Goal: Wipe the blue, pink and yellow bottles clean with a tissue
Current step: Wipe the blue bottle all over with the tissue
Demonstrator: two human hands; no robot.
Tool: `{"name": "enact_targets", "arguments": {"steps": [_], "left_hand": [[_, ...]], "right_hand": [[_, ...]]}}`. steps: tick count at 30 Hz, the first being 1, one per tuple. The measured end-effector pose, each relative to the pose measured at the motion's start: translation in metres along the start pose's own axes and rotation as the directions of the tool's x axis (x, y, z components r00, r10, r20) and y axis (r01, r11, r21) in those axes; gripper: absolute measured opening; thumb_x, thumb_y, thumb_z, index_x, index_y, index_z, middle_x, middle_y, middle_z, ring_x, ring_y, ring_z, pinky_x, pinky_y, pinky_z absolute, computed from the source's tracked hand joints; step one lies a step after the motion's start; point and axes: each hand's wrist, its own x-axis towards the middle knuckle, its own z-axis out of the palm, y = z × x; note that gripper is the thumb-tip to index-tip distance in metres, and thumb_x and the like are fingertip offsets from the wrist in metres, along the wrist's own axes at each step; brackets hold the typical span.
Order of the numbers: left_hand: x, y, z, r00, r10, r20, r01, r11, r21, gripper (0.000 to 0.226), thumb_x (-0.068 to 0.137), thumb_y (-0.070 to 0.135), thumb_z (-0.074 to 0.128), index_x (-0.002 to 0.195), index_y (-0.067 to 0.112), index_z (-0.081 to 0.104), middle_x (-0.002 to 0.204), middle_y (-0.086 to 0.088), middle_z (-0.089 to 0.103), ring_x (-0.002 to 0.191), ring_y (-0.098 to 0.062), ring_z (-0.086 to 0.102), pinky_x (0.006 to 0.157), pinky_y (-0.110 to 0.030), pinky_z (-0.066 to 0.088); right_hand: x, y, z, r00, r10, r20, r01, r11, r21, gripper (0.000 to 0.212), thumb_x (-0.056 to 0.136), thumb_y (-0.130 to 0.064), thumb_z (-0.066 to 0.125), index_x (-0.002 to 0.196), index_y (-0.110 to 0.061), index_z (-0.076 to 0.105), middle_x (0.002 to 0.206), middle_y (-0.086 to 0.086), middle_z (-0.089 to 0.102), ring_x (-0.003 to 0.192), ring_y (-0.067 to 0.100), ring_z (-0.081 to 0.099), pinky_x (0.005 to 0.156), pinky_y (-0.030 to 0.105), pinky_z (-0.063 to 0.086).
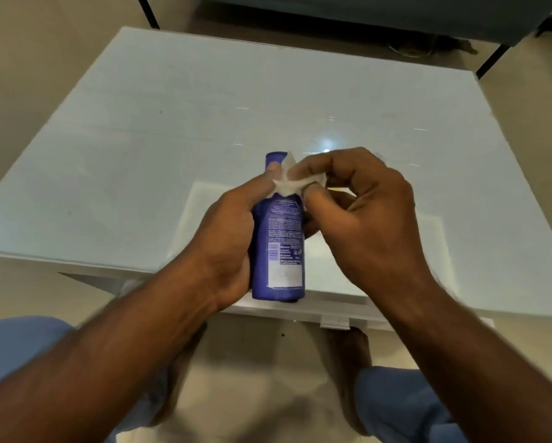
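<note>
A blue bottle (279, 247) with a printed white label is held above the near edge of the table, its cap pointing away from me. My left hand (226, 241) grips the bottle's body from the left, thumb up near the neck. My right hand (361, 212) pinches a small crumpled white tissue (289, 183) against the bottle's neck, just below the cap. A sliver of something yellow (338, 189) shows behind my right fingers; what it is I cannot tell. No pink bottle is in view.
A white glossy table (172, 139) fills the middle of the view, with a lamp's glare near its centre. Dark furniture legs (148, 11) stand on the beige floor beyond it. My knees in blue trousers (405, 407) and bare feet lie below the table's near edge.
</note>
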Motion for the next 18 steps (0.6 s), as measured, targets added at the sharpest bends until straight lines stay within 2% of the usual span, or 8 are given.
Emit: {"name": "enact_targets", "arguments": {"steps": [3,6,8,11,13,15,18], "left_hand": [[0.003,0.007,-0.003,1.0,-0.011,0.005,0.011,0.996,-0.089,0.037,0.094,0.039,0.054,0.117,0.014,0.069,0.089,-0.005,0.073,0.073,-0.02,0.069,0.069,-0.036,0.059],[0.007,0.014,-0.008,0.999,-0.033,-0.02,0.03,0.993,-0.116,0.04,0.096,0.039,0.052,0.124,0.013,0.066,0.101,-0.008,0.073,0.084,-0.024,0.07,0.082,-0.041,0.058],[0.006,0.012,-0.008,0.999,-0.031,-0.011,0.03,0.998,-0.054,0.037,0.096,0.037,0.054,0.12,0.013,0.068,0.102,-0.009,0.074,0.086,-0.024,0.07,0.084,-0.044,0.058],[0.001,0.005,-0.002,1.0,-0.005,0.024,0.005,1.0,0.007,0.028,0.095,0.033,0.054,0.105,0.014,0.07,0.082,-0.004,0.075,0.069,-0.018,0.072,0.061,-0.033,0.061],[-0.001,0.006,0.0,1.0,0.017,0.016,-0.017,1.0,0.0,0.026,0.095,0.034,0.053,0.103,0.015,0.07,0.079,-0.003,0.075,0.066,-0.017,0.071,0.06,-0.032,0.061],[0.001,0.012,-0.002,1.0,0.016,0.007,-0.016,0.999,-0.045,0.033,0.096,0.035,0.052,0.115,0.013,0.068,0.092,-0.006,0.074,0.078,-0.021,0.071,0.072,-0.039,0.06],[0.006,0.021,-0.008,1.0,0.004,-0.027,-0.008,0.991,-0.136,0.04,0.1,0.035,0.047,0.129,0.01,0.059,0.111,-0.009,0.074,0.096,-0.025,0.073,0.083,-0.043,0.06]], "right_hand": [[-0.006,-0.007,0.005,0.979,-0.161,0.125,0.174,0.979,-0.107,0.019,0.089,-0.003,0.069,0.093,-0.018,0.08,0.101,-0.001,0.071,0.098,0.016,0.072,0.084,0.039,0.061],[-0.014,-0.011,0.01,0.936,-0.231,0.266,0.28,0.946,-0.161,0.022,0.081,-0.002,0.07,0.085,-0.02,0.082,0.095,-0.001,0.071,0.092,0.015,0.069,0.082,0.03,0.057],[-0.011,-0.009,0.01,0.959,-0.224,0.175,0.251,0.956,-0.149,0.023,0.082,-0.001,0.07,0.086,-0.02,0.082,0.095,-0.002,0.072,0.092,0.014,0.07,0.077,0.027,0.059],[-0.003,-0.001,0.005,0.989,-0.148,-0.029,0.144,0.985,-0.097,0.024,0.088,0.002,0.066,0.097,-0.016,0.079,0.101,-0.002,0.071,0.096,0.013,0.072,0.077,0.036,0.064],[-0.002,-0.001,0.003,0.986,-0.164,-0.038,0.159,0.981,-0.115,0.024,0.09,0.002,0.065,0.104,-0.013,0.079,0.105,-0.001,0.07,0.097,0.011,0.072,0.08,0.032,0.064],[-0.006,-0.003,0.004,0.97,-0.237,0.048,0.242,0.958,-0.154,0.023,0.088,0.003,0.068,0.102,-0.01,0.08,0.104,0.003,0.071,0.097,0.011,0.071,0.082,0.03,0.061],[-0.014,-0.006,0.008,0.931,-0.292,0.221,0.333,0.926,-0.179,0.019,0.08,0.003,0.072,0.089,-0.01,0.082,0.094,0.004,0.072,0.089,0.013,0.067,0.075,0.025,0.056]]}}
